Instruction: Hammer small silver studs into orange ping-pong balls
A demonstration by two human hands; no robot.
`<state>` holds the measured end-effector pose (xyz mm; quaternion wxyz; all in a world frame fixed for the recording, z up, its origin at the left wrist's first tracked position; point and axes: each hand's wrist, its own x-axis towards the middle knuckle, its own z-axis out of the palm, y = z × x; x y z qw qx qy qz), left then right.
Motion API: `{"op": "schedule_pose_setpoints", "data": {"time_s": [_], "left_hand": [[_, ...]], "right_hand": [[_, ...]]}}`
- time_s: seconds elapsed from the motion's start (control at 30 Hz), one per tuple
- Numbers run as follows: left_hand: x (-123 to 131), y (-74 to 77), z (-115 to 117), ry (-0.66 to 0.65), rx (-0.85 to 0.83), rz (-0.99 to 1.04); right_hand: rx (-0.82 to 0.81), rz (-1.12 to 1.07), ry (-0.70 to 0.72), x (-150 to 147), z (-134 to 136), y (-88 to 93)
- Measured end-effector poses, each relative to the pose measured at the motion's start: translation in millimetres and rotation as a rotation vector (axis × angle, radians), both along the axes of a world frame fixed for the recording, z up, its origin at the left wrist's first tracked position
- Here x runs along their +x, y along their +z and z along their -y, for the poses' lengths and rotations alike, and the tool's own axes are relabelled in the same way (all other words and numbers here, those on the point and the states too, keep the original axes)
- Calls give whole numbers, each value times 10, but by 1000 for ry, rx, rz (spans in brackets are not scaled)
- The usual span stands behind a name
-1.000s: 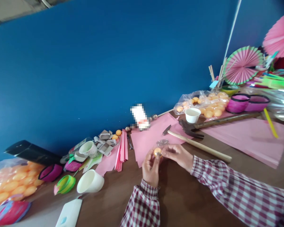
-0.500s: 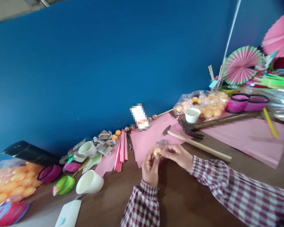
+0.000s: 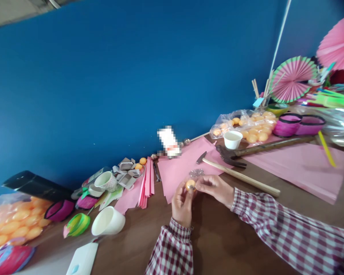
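My left hand (image 3: 182, 206) pinches a small orange ball (image 3: 190, 184) between thumb and fingers. A silvery bit shows on the side of the ball facing me. From the right, my right hand (image 3: 216, 188) reaches to the ball with thumb and forefinger pressed together; whatever they pinch is too small to make out. Just behind the ball, a little heap of shiny small pieces (image 3: 196, 173) lies by a pink paper sheet (image 3: 172, 173). A small hammer (image 3: 240, 175) with a pale wooden handle rests beyond my right hand.
A claw hammer (image 3: 263, 148) lies behind the small one. Bagged orange balls (image 3: 255, 128) and a white cup (image 3: 232, 140) stand at the back right. A larger white cup (image 3: 109, 221), folded pink strips (image 3: 146, 183) and another ball bag (image 3: 14, 225) are leftward. A blue wall (image 3: 132, 76) rises behind.
Almost nothing differs. Both hands stay at the orange ball, and the view has shifted very slightly.
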<state>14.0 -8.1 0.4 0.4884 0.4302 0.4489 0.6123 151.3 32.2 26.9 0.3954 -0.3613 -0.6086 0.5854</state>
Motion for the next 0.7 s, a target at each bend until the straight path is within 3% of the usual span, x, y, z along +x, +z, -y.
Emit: {"op": "schedule_pose_setpoints", "data": {"time_s": [0.7], "left_hand": [[-13, -4, 5, -33, 16, -57]], "right_hand": [[-129, -33, -27, -2, 2, -55]]}}
